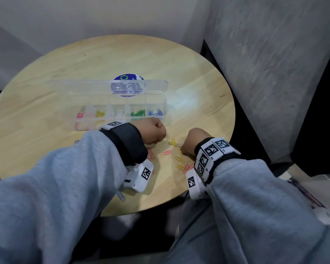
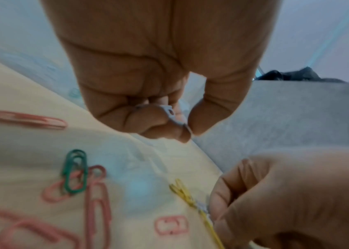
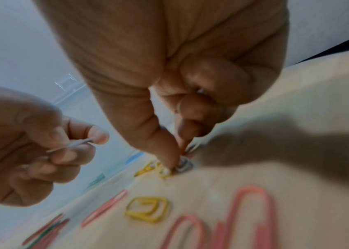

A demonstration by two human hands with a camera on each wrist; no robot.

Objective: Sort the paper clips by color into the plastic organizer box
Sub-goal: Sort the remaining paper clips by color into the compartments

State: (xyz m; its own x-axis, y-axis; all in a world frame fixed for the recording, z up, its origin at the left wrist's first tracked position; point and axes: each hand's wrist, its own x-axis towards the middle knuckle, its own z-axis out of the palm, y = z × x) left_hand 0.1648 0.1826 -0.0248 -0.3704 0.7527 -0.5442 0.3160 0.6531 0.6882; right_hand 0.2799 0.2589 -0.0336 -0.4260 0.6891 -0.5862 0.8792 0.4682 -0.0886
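A clear organizer box [image 1: 165, 103] stands open on the round wooden table [image 1: 46, 77], its lid [image 1: 80, 86] tipped back. Its compartments hold pink, yellow, white, green and blue clips, one colour each. My left hand [image 2: 185, 128] hovers in front of the box and pinches a white paper clip [image 2: 170, 114]. My right hand [image 3: 177, 160] is down on the table, thumb and forefinger pinching a white clip [image 3: 184, 166] beside yellow clips [image 1: 172, 141]. Loose pink clips [image 1: 166, 152], yellow clips [image 1: 179, 159] and a green clip [image 2: 75, 171] lie around both hands.
A round blue sticker [image 1: 128, 77] shows behind the box lid. One blue clip [image 1: 121, 196] lies near the table's front edge and another [image 1: 77, 141] left of my forearm. A grey upholstered surface [image 1: 274, 73] rises close to the table's right edge.
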